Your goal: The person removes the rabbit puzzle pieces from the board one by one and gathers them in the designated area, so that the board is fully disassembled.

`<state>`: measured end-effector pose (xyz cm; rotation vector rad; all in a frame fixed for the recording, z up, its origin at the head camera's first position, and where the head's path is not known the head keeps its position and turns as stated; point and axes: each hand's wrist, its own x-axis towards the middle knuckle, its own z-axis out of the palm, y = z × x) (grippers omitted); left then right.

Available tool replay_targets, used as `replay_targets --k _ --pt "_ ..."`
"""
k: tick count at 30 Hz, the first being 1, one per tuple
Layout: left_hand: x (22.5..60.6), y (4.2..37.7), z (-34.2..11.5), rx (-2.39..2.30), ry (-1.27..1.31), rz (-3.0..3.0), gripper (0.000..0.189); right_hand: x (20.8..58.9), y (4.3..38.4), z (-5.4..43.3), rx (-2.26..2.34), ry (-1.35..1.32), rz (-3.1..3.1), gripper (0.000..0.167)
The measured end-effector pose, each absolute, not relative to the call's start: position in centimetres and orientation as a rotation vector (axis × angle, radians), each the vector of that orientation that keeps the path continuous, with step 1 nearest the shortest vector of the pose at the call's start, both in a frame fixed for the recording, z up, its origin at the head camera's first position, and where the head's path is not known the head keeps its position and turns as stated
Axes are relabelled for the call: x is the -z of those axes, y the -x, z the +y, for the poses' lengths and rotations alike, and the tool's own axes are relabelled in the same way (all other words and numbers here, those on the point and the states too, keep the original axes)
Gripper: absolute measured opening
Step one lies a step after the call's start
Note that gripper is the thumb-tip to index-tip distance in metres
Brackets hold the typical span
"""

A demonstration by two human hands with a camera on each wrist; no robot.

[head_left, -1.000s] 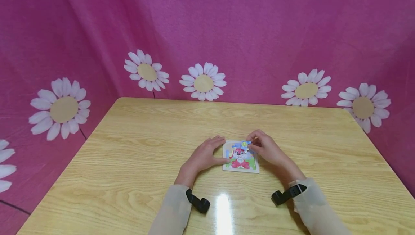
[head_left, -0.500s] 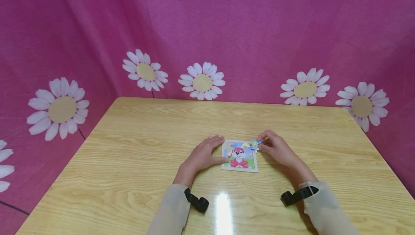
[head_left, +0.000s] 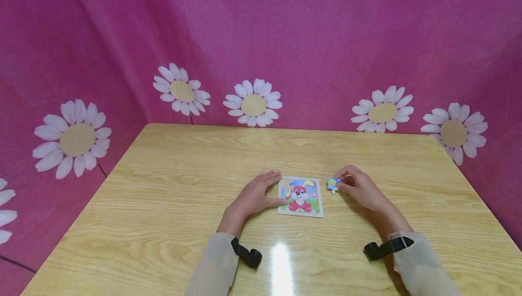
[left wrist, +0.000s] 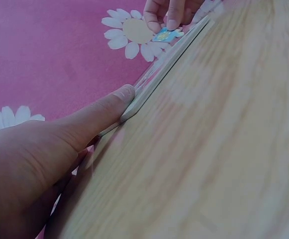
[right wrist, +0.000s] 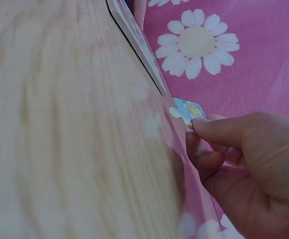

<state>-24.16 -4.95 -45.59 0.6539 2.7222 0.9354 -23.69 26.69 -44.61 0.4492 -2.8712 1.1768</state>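
Note:
A small square jigsaw puzzle in a pale frame lies flat on the table, showing a pink cartoon animal with a yellow ear. A beige patch is visible in its upper left. My left hand rests along the puzzle's left side, its straight thumb on the frame's edge and its fingers at the far left corner. To the right of the frame and apart from it, my right hand pinches a blue jigsaw piece with a yellow design between thumb and fingertips. The right wrist view shows the piece's knobbed edge.
The wood-grain table stretches out around the puzzle. A pink cloth with large white daisies hangs behind it and at the sides. Black straps with small cameras sit on both wrists.
My right hand has carried the jigsaw piece rightward, from over the puzzle's upper right to beyond the frame, uncovering the yellow ear. My left hand has kept its place at the frame.

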Motion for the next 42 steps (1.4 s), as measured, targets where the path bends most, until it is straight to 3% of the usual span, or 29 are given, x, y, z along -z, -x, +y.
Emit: replay_targets --k 33,42 --pt "45.9 24.4 -5.1 -0.942 -0.681 2.734 0.078 45.2 24.7 27.3 -1.130 -0.579 -2.911 0.012" --pt "45.9 24.4 -5.1 -0.950 -0.682 2.731 0.078 44.7 24.7 25.4 -1.156 -0.645 -2.867 0.015"
